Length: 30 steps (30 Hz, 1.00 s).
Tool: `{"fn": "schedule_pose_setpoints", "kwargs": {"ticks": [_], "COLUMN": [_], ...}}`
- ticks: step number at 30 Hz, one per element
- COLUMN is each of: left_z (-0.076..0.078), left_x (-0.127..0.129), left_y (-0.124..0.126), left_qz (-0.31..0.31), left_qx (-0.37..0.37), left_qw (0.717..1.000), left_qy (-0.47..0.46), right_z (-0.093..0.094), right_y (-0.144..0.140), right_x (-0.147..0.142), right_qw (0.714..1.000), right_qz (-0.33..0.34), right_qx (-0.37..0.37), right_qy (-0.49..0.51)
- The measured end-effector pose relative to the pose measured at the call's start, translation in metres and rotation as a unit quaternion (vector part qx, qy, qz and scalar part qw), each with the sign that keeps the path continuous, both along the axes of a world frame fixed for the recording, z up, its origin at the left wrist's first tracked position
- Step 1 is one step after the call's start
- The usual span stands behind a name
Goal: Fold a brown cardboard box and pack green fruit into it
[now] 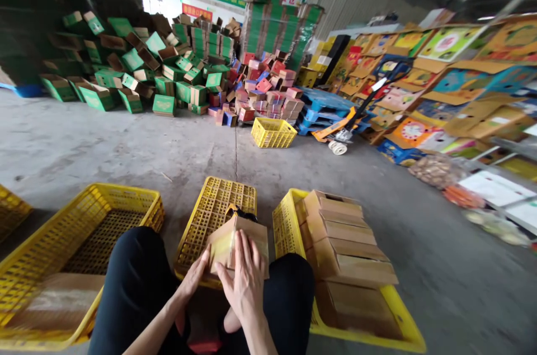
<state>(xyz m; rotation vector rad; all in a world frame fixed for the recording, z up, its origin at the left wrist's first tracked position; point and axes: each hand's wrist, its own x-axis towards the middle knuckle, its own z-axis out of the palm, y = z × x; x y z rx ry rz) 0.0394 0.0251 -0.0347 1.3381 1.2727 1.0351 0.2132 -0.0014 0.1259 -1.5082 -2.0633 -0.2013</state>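
Observation:
A small cardboard box (257,240) with clear tape down its seam rests in front of my knees, on a yellow crate turned upside down (216,195). My right hand (244,277) lies flat on the box, fingers stretched over the taped face. Against its left side my left hand (195,275) is laid with straight fingers. Just behind the box, partly hidden by it, is an orange and black tool that looks like a tape dispenser (240,212).
Right of me, a yellow crate (285,226) holds several cardboard boxes (346,232). A left yellow crate (130,192) holds one taped carton (62,302). Farther off are a yellow basket (273,132), an orange pallet jack (335,130), blue pallets (323,103) and heaped green boxes (163,104).

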Motion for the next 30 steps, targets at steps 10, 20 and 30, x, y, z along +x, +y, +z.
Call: {"fn": "schedule_pose_setpoints", "kwargs": {"ticks": [10, 20, 30], "left_z": [0.106, 0.111, 0.103], "left_x": [-0.032, -0.033, -0.048], "left_y": [-0.017, 0.018, -0.001], "left_qz": [-0.061, -0.057, -0.114], "left_qx": [0.244, 0.301, 0.334], "left_qw": [0.962, 0.928, 0.918], "left_qy": [0.106, 0.21, 0.181], "right_z": [-0.016, -0.015, -0.014], "right_y": [0.017, 0.02, 0.015], "right_x": [-0.016, -0.016, -0.014], "right_qw": [0.994, 0.992, 0.992], "right_qz": [0.1, 0.121, 0.118], "right_qx": [-0.041, -0.022, -0.034], "right_qy": [-0.02, -0.029, -0.013]}}
